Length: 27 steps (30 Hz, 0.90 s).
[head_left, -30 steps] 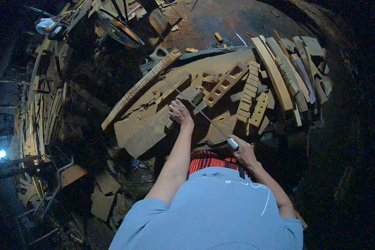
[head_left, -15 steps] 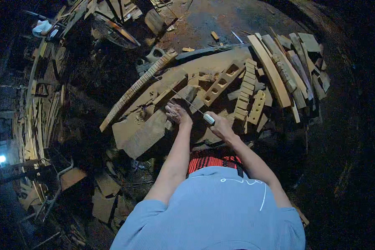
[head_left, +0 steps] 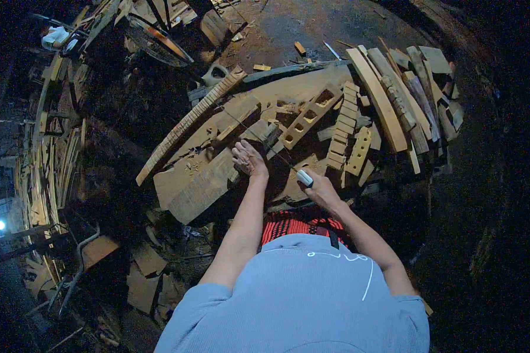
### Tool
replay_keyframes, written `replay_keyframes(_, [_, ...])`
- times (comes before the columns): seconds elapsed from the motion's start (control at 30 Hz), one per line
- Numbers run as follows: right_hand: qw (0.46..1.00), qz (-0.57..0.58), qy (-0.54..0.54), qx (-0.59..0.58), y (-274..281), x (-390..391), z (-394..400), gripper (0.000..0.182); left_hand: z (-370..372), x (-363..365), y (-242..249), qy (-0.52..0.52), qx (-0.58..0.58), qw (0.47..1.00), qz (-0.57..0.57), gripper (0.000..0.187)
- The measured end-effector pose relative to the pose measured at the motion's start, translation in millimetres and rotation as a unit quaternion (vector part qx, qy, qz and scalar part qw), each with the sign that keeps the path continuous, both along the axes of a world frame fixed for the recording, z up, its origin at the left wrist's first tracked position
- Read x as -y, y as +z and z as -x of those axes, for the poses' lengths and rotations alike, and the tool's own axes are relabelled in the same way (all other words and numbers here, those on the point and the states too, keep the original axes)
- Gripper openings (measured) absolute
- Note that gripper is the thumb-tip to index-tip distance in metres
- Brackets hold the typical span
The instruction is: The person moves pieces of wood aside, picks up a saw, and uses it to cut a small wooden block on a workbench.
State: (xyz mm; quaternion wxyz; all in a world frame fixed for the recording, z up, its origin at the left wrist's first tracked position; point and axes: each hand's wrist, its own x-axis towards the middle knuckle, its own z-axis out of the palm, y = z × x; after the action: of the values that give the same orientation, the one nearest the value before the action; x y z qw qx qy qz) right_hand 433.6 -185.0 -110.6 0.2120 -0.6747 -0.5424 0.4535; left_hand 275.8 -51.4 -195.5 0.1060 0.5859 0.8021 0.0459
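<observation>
My right hand is wrapped round the white handle of a handsaw. Its thin blade, seen nearly edge-on, slants up and left past a wooden block. At the near end of that block my left hand presses down, fingers curled over the wood; its fingertips are partly hidden. Below and left of this hand lies a wide flat board. Just beyond the blade is a wooden piece with square holes. Shadow hides where the saw teeth meet the wood.
A long notched strip curves along the left side of the bench. At right lie another notched strip, a piece with round holes and a stack of long timbers. A round fan guard stands at upper left.
My right hand has drawn the handsaw back, down and to the right. My left hand keeps its place on the wood. The whole view has shifted slightly left.
</observation>
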Motion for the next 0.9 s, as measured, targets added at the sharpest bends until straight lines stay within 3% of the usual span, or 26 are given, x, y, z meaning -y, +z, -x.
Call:
replay_keyframes(0.07, [1.000, -0.029, -0.006, 0.002, -12, -16, 9, 0.040, 2, 2, -4, 0.013, 0.030, 0.999, 0.002, 0.032])
replay_keyframes(0.13, [0.998, -0.060, -0.013, 0.005, -14, -32, 17, 0.045, 0, 8, -8, -0.060, -0.230, 0.962, -0.133, 0.018])
replay_keyframes(0.33, [0.998, -0.052, -0.015, 0.006, -11, -36, 19, 0.042, 13, 1, -55, -0.069, -0.242, 0.922, -0.295, 0.016])
replay_keyframes(0.47, [0.998, -0.063, -0.023, -0.001, -11, 3, 4, 0.047, 4, 2, -37, -0.047, -0.260, 0.934, -0.242, 0.015])
replay_keyframes(0.53, [0.999, -0.011, -0.016, -0.033, -14, 28, -10, 0.050, -9, 2, 14, -0.024, -0.186, 0.982, -0.035, 0.015])
replay_keyframes(0.63, [0.996, -0.017, -0.046, -0.068, 1, 60, -25, 0.035, -8, 2, 12, -0.022, -0.171, 0.982, -0.075, 0.011])
replay_keyframes(0.7, [0.997, 0.026, -0.044, -0.055, 14, 66, -30, 0.042, -8, 4, 8, -0.026, -0.177, 0.980, -0.087, 0.010])
replay_keyframes(0.77, [0.996, 0.067, -0.041, -0.044, 14, 64, -31, 0.050, -4, 4, 3, -0.041, -0.160, 0.969, -0.182, 0.008])
replay_keyframes(0.9, [1.000, -0.016, 0.000, 0.006, -7, 24, -17, 0.043, -3, 4, -2, -0.053, -0.192, 0.957, -0.212, 0.007])
